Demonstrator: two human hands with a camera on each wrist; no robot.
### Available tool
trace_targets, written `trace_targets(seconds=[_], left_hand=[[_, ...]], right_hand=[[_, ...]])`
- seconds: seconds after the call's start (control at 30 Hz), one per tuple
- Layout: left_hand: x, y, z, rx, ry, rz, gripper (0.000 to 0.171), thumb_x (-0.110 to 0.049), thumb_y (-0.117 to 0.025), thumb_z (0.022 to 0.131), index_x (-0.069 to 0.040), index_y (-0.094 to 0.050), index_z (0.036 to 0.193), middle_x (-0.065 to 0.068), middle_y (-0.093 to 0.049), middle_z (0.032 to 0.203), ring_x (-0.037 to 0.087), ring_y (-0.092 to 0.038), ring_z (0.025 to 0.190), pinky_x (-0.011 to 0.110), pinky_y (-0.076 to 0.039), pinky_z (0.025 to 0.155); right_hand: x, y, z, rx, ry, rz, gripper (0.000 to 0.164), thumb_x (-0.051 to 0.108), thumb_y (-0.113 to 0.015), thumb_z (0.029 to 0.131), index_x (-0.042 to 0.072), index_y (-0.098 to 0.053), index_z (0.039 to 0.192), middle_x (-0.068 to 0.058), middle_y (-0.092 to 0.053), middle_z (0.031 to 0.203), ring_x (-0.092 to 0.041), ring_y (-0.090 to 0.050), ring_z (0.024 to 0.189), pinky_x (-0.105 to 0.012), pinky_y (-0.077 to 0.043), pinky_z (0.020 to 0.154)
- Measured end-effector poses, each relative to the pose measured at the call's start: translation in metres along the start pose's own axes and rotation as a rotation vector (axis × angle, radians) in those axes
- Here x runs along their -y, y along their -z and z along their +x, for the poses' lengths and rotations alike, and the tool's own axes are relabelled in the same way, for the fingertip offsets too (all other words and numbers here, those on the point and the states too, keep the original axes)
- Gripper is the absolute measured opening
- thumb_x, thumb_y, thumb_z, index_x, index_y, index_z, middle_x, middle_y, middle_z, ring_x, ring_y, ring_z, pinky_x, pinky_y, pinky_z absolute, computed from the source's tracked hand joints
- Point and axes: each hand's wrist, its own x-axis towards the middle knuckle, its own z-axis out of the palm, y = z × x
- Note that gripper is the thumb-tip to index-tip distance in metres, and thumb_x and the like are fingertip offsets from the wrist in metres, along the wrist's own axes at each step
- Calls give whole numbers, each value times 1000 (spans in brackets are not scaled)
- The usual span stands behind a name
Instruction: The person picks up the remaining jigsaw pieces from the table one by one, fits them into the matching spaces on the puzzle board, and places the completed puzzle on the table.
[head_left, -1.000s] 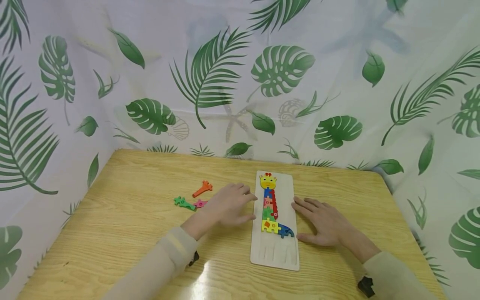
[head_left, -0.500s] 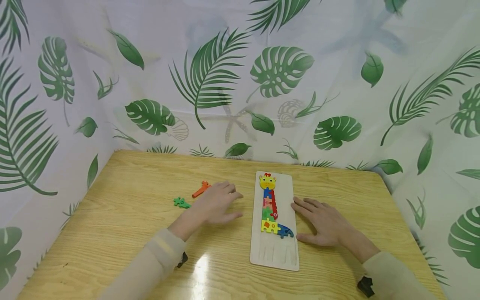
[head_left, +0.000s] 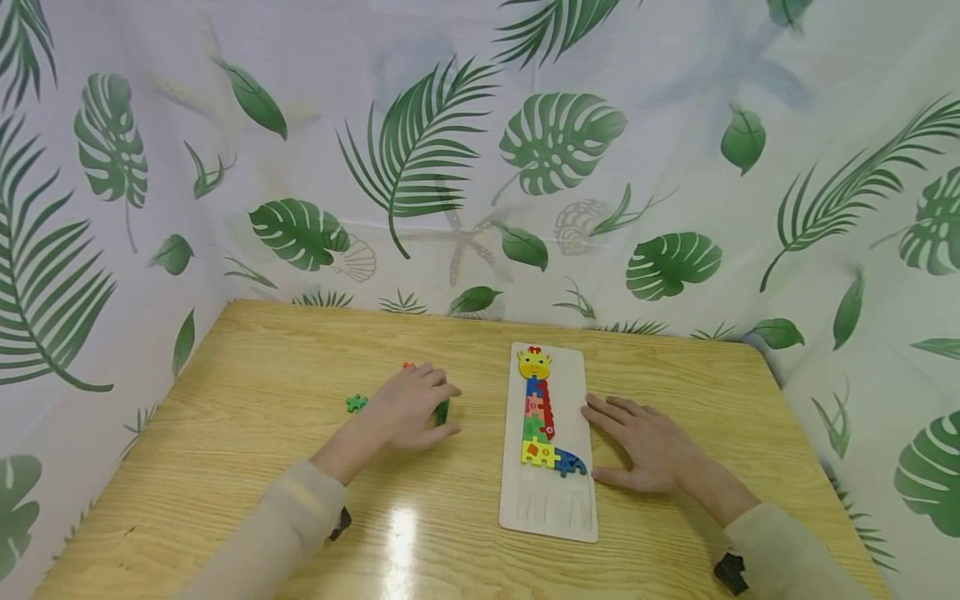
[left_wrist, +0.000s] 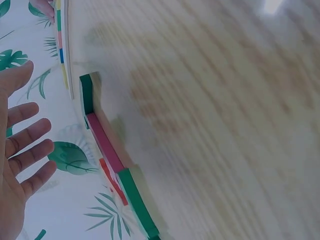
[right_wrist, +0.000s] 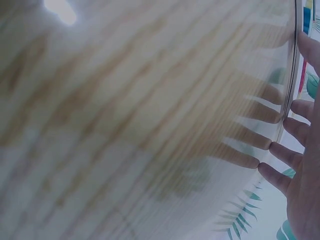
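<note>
Left hand (head_left: pixel 405 406): fingers loosely opened, nothing gripped, held above loose pieces (left_wrist: pixel 104 142).
Right hand (head_left: pixel 648 442): fingers spread, right edge of board (head_left: pixel 570 371) touched.
Giraffe (head_left: pixel 535 427): set on board, between hands, on bench (head_left: pixel 285 358).

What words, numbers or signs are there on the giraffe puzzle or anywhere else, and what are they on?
No words, numbers or brand names can be read in any view.
Yellow piece: an orange patch and a small round mark, too small to read.
Red piece: a pale round mark near its lower end, too small to read.
Wall cloth: printed leaves and shells, no letters that I can see.
</note>
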Motion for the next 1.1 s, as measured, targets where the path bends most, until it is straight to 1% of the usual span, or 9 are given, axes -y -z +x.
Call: trace_targets(seconds=[0.3,0.47,0.53,0.6,0.7,0.83,0.97,1.1], left_hand=[[12,2,-17,-20,0,-27,50,-49,-70,98,-10,-71,129,9,-72,119,29,-66,113,47,-56,100],[21,3,-25,-21,26,-27,50,-50,-68,98,-11,-71,129,11,-72,125,31,-67,119,48,-55,106],[24,4,-29,-25,35,-19,50,-49,-68,98,-10,-71,129,11,-72,125,31,-66,120,48,-55,106],[27,5,-32,-27,45,-15,49,-49,-68,99,-10,-71,129,10,-72,124,30,-66,117,48,-56,103],[31,6,-37,-9,71,-17,50,-49,-67,99,-10,-70,131,11,-71,125,31,-65,118,49,-55,103],[35,4,-42,9,97,-9,49,-48,-67,100,-11,-69,132,11,-70,127,31,-65,120,50,-55,105],[37,2,-44,9,103,18,48,-48,-68,100,-12,-70,132,11,-70,124,30,-65,117,50,-56,103],[38,0,-45,14,115,25,47,-48,-68,100,-12,-70,131,10,-69,120,30,-65,113,50,-56,101]], right_hand=[[2,0,0,5,-5,5,96,83,-52,90,22,-40,164,-3,-39,171,-40,-44,153,-66,-43,116],[1,-1,0,-5,3,-2,96,82,-52,90,21,-41,163,-4,-39,171,-40,-45,152,-66,-44,116],[1,-1,0,-8,4,-4,96,82,-53,91,21,-41,163,-4,-39,171,-40,-45,152,-66,-44,116],[2,0,0,-7,2,-4,96,82,-53,91,21,-41,163,-4,-39,172,-40,-45,152,-66,-43,116],[2,0,-1,-5,0,-3,96,82,-53,91,21,-41,163,-4,-39,172,-40,-45,152,-66,-43,116],[2,1,0,-6,0,-10,96,82,-53,91,21,-41,163,-4,-39,171,-40,-45,152,-66,-44,116],[1,0,0,-6,0,-16,96,83,-52,91,21,-41,163,-4,-39,172,-40,-45,152,-65,-44,115],[2,0,0,-3,-5,-11,96,83,-53,90,21,-40,164,-4,-38,172,-40,-45,152,-66,-43,116]])
